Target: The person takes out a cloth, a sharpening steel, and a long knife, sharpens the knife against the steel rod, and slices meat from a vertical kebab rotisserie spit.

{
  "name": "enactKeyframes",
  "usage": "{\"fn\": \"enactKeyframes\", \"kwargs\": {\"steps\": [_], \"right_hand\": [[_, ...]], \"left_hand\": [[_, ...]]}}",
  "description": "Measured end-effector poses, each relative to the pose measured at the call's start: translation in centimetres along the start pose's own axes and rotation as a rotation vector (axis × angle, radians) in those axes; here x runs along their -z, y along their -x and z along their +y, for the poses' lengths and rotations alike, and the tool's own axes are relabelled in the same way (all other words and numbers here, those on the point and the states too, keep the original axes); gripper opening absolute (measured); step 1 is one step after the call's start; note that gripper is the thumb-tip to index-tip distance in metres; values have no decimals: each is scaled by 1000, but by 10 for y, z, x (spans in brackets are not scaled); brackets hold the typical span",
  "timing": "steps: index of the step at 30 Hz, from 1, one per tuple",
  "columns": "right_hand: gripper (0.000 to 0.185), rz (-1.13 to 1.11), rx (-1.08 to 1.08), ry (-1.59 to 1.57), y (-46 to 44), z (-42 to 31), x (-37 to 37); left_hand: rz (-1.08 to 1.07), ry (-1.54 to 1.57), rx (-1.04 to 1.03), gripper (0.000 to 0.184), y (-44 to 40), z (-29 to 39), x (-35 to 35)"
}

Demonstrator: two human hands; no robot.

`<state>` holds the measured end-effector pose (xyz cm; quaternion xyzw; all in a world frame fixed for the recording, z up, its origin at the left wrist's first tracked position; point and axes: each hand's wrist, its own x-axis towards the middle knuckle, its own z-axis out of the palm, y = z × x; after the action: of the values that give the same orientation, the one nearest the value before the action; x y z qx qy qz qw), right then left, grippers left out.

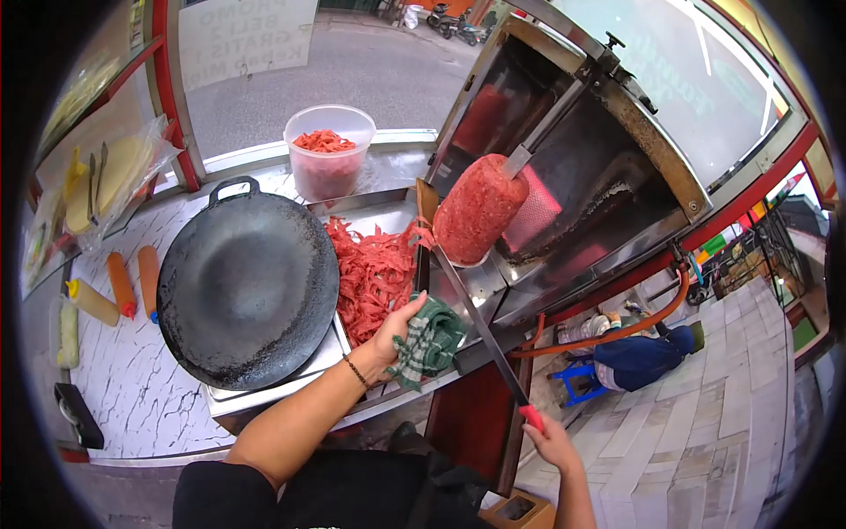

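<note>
My left hand (385, 342) is wrapped round a green-and-white checked cloth (430, 342) at the front edge of a metal tray (379, 208). Whether the cloth covers a handle I cannot tell. Red meat strips (370, 275) are heaped in that tray. In my right hand (553, 443) is a long knife (480, 328), gripped by its red handle. Its blade slants up and left, the tip near the base of a thick red meat cone (478, 210). That cone leans on a metal spit (564, 115) before the upright grill (608, 159).
A black wok (247, 286) lies left of the tray. Behind it stands a clear tub (328, 172) of meat strips. Sauce bottles (122, 284) are at the far left. An orange hose (617, 332) hangs at right. A person (643, 357) sits beyond, near a blue stool (579, 381).
</note>
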<state>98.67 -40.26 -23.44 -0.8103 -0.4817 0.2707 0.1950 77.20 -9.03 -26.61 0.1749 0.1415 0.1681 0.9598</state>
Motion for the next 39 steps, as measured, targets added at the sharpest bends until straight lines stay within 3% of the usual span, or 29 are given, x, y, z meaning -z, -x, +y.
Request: {"fn": "enactKeyframes", "kwargs": {"steps": [3,8,11,14,17,21,23,29,30,31,35,39], "right_hand": [[34,-10,-139,-35,-3,-18,11],[32,257,119,-280,-59,-73,-35],[26,393,306,-376,-130,-100,-70],[23,502,314,-327,-172,-161,-56],[22,506,297,-269,-187,-171,-50],[36,545,372,-432,-171,-77,-126],[33,485,280,-359,-143,-81,-126],[30,375,239,-313,-171,-111,-89],[31,352,197,-562,-174,-66,-120],[31,403,308,-347,-154,-44,-136],[21,438,188,-140,-108,-72,-119],[23,452,286,-201,-140,-128,-64]], "left_hand": [[62,-106,45,53,20,-6,-11],[90,-233,103,44,46,-25,-2],[74,-445,12,47,32,-42,21],[182,-937,-221,52,8,-63,36],[152,-944,-300,42,21,-55,11],[91,-803,-216,41,18,-47,14],[94,-808,-230,41,11,-46,18],[152,-845,-254,46,5,-45,16],[145,-796,-236,46,3,-43,15],[136,-743,-223,47,1,-41,15],[123,-753,-224,48,-3,-37,15],[133,-814,-290,48,0,-43,14]]}}
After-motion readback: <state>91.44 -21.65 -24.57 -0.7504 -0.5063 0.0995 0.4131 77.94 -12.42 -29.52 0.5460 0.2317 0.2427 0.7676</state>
